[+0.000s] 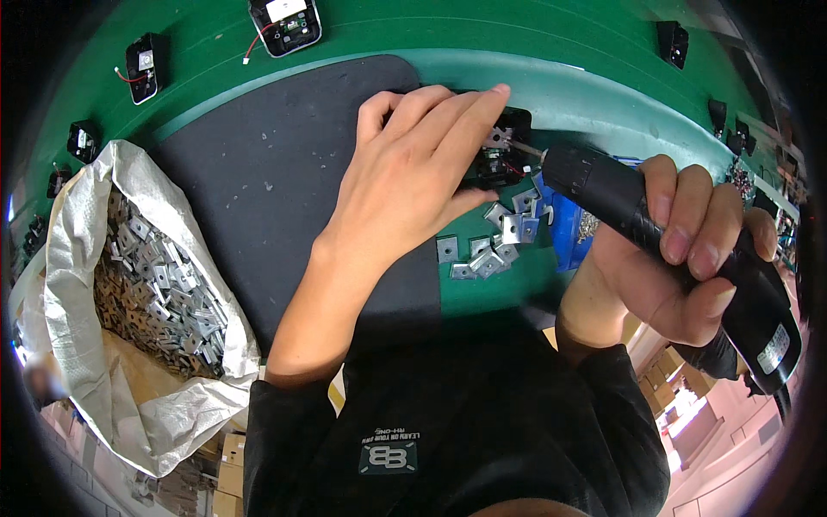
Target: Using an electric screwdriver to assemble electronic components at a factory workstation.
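Observation:
My left hand (405, 168) lies over a black plastic housing (517, 129), its fingers curved across it and its thumb along the near side. The hand hides most of the housing; small electronic parts and a metal plate show at its right end. In my right hand (689, 233) is a black electric screwdriver (603, 181), fingers wrapped round its body. The driver's bit points left into the housing, at the metal plate; whether it sits on a screw is too small to tell. Just below the housing lie several loose square metal plates (487, 258), each with a hole.
A blue tray (566, 228) with small screws stands right of the plates. At the left, a whitish sack (172, 431) holds many metal plates. A dark mat (267, 189) covers part of the green table. More black housings (287, 26) with red wires stand along the far side.

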Tool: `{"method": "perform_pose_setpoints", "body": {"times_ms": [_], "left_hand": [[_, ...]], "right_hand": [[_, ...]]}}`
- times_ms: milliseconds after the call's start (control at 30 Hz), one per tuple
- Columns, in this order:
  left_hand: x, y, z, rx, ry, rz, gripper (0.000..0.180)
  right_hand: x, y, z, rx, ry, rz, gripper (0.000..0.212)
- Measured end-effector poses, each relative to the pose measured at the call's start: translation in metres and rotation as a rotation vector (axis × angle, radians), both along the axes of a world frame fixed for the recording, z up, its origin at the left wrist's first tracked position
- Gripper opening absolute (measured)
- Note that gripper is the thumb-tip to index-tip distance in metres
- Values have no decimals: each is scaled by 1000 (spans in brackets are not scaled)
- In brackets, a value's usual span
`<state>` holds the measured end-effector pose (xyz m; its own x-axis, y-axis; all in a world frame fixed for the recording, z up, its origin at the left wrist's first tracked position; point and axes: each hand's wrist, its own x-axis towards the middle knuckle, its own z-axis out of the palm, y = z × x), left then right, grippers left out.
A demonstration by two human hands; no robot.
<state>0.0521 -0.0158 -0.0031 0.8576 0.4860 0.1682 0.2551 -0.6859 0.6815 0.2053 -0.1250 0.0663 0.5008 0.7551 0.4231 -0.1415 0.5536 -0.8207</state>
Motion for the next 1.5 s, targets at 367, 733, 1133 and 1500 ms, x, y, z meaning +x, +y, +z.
{"method": "perform_pose_setpoints", "body": {"times_ms": [367,733,1133,1500], "left_hand": [[-1,2,-1,-33,-4,7,85],[-2,5,-2,-49,-77,5,81],[-2,4,-3,-40,-108,-6,81],[-7,6,9,-251,-597,-158,49]], "right_hand": [[-3,2,-3,-16,-34,5,41],[0,2,-4,-42,-175,156,34],[-7,5,0,59,-290,261,56],[-37,-38,35,-376,103,69,69]]}}
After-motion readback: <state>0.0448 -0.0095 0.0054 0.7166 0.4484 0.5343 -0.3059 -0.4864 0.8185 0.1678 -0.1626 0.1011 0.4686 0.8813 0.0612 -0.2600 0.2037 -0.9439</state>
